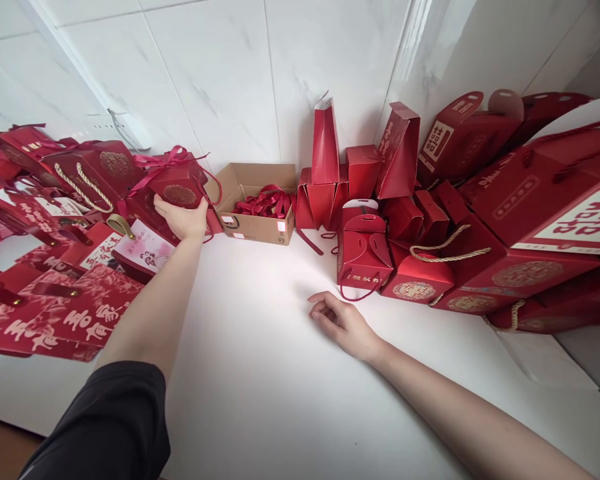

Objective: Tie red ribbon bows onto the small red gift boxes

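Note:
My left hand (183, 219) is at the front of a red gift box (177, 180) with a pink ribbon bow on top, at the back left beside the cardboard box. Its fingers are spread, with the thumb and fingertips against the box's lower part. My right hand (343, 325) hovers over or rests on the white table (260, 347), fingers loosely curled, and nothing shows in it. Closest to it stands a small red box (364, 248) with a red cord handle, just beyond the fingers.
A cardboard box (260, 228) holds red ribbons (267, 202). Red gift boxes crowd the right side, among them a large one (555, 193). Flat red gift bags (87, 313) lie at the left. Behind everything rises a tiled wall (220, 73).

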